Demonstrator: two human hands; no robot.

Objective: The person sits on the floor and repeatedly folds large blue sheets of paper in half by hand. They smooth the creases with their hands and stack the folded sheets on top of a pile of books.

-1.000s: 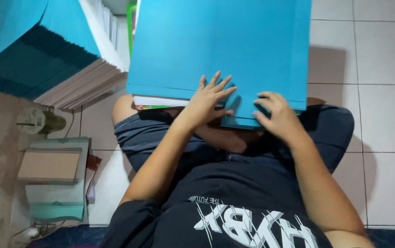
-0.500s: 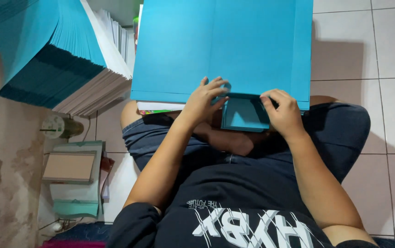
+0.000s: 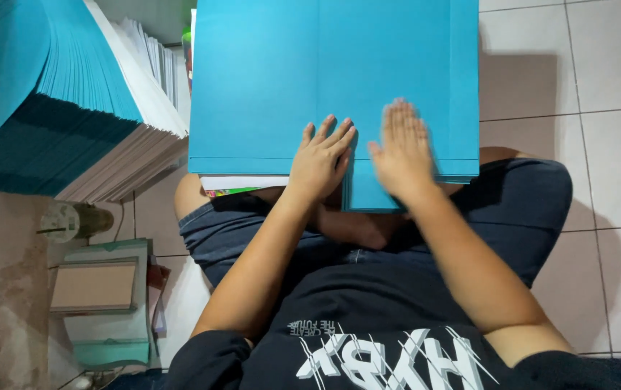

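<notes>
A large blue paper sheet [image 3: 325, 79] lies on top of a thin stack across my lap, with vertical fold creases in it. My left hand [image 3: 319, 160] rests flat on its near edge, fingers spread. My right hand [image 3: 401, 150] lies flat just to the right, palm down on the sheet, slightly blurred. A narrow blue flap [image 3: 368, 195] sticks out toward me between and under the hands. Neither hand grips anything.
A tall slanted stack of blue and white sheets [image 3: 58, 108] stands at the left. Below it on the floor are a pale green box with a brown board [image 3: 101, 289] and a small round object [image 3: 61, 222]. White floor tiles [image 3: 599, 144] lie to the right.
Both hands were curled on the small folded flap at the near edge; now they lie flat and have slid further up onto the sheet, pressing it down.
</notes>
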